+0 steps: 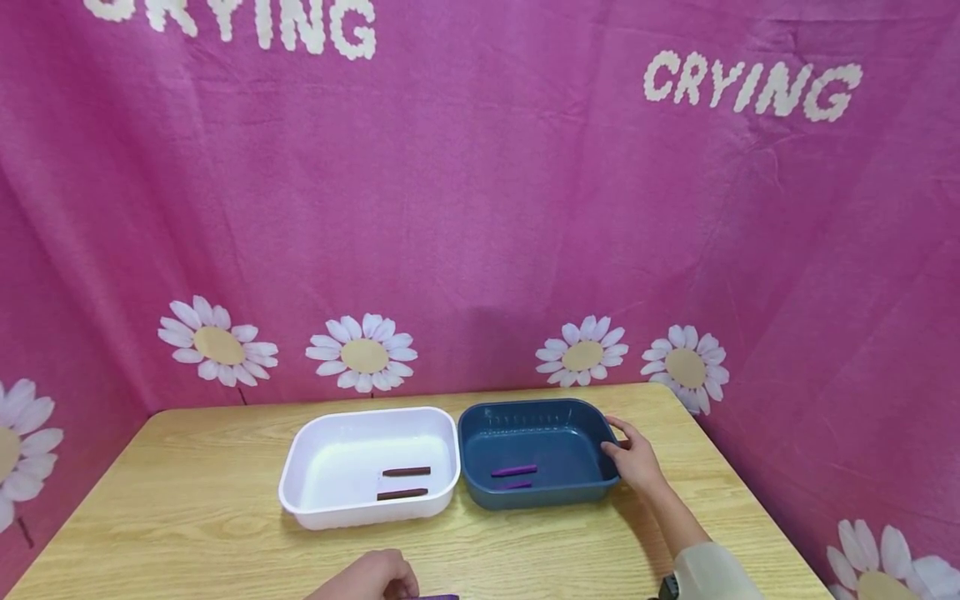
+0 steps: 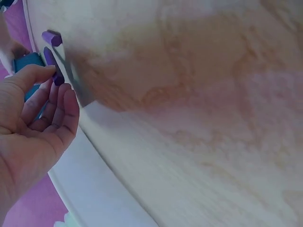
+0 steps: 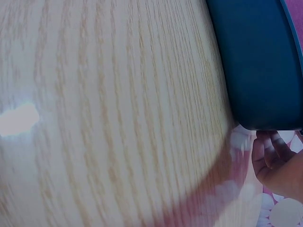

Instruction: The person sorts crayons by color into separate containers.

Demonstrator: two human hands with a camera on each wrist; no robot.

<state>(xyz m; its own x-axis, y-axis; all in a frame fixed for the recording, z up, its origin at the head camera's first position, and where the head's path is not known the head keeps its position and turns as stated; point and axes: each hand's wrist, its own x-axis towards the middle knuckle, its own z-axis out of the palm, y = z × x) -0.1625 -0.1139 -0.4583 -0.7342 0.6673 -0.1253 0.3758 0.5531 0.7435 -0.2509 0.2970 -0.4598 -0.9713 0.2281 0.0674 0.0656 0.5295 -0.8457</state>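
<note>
My left hand (image 1: 369, 577) is low in the head view, in front of the white bin (image 1: 375, 518). In the left wrist view it pinches a purple crayon (image 2: 53, 66) between thumb and fingers. A second purple crayon (image 2: 52, 38) lies on the table just past it. My right hand (image 1: 636, 460) grips the right-hand rim of the dark blue bin (image 1: 536, 498), with the thumb over the inner side. Two purple crayons (image 1: 514, 471) lie inside the blue bin, and two dark brown crayons (image 1: 406, 472) lie inside the white one.
Both bins stand side by side, nearly touching, toward the back of the wooden table (image 1: 187, 500). Behind the table hangs a pink curtain (image 1: 480, 208) printed with daisies and white lettering. Its folds also run along both sides.
</note>
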